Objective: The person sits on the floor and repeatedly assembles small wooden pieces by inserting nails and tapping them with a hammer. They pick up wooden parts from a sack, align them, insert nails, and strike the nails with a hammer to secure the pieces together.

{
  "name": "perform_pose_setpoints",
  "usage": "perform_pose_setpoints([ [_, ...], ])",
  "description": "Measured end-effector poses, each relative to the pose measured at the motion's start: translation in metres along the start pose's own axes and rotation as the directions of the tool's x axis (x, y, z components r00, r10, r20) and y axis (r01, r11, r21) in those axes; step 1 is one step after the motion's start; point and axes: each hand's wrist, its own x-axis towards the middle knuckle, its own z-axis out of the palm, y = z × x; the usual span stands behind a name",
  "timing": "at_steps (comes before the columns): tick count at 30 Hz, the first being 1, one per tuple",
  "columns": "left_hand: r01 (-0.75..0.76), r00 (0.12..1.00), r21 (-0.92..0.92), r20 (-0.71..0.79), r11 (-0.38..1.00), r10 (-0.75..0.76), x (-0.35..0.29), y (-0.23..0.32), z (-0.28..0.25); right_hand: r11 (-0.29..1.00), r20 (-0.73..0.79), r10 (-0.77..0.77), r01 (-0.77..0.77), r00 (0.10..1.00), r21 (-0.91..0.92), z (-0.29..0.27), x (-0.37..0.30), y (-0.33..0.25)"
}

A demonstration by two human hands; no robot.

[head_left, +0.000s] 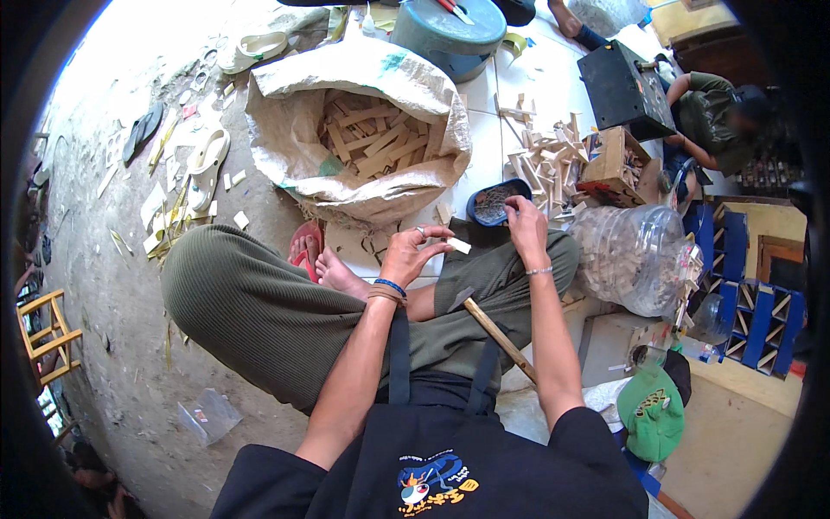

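Note:
My left hand (413,258) is closed in a pinch on a small pale wood piece (459,246), held above my crossed legs. My right hand (527,232) has its fingers drawn together at the near right rim of a small blue container (475,208). Whatever those fingers hold, if anything, is too small to make out. Inside the container lie many thin greyish bits, perhaps nails. Across my lap rests a hammer (494,333), its wooden handle slanting toward my right forearm.
A large white sack (285,164) of wood pieces stands ahead. Loose wood pieces (546,164) are heaped beyond my right hand, beside a wooden box (616,164) and a clear plastic jug (629,259). Another person (713,112) sits at the far right. A green cap (654,413) lies nearby.

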Motion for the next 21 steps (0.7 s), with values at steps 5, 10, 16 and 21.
perform_pose_setpoints([
  [5, -0.021, 1.000, 0.025, 0.000, 0.999, 0.021, 0.002, 0.003, -0.001, 0.904, 0.275, -0.100, 0.203, 0.956, -0.376, 0.019, 0.028, 0.027],
  [10, -0.036, 0.999, -0.003, -0.017, 0.999, 0.036, -0.001, 0.001, 0.000, 0.801, 0.217, -0.144, 0.242, 0.966, -0.547, 0.044, 0.036, 0.039],
  [16, -0.037, 0.999, -0.017, -0.010, 0.999, 0.037, 0.000, -0.003, 0.002, 0.797, 0.221, -0.238, 0.320, 0.946, -0.512, 0.045, 0.028, 0.031],
  [21, -0.050, 0.998, 0.042, -0.027, 0.998, 0.051, 0.000, -0.007, 0.001, 0.980, 0.318, 0.162, -0.114, 0.934, -0.163, 0.010, 0.043, 0.025],
])
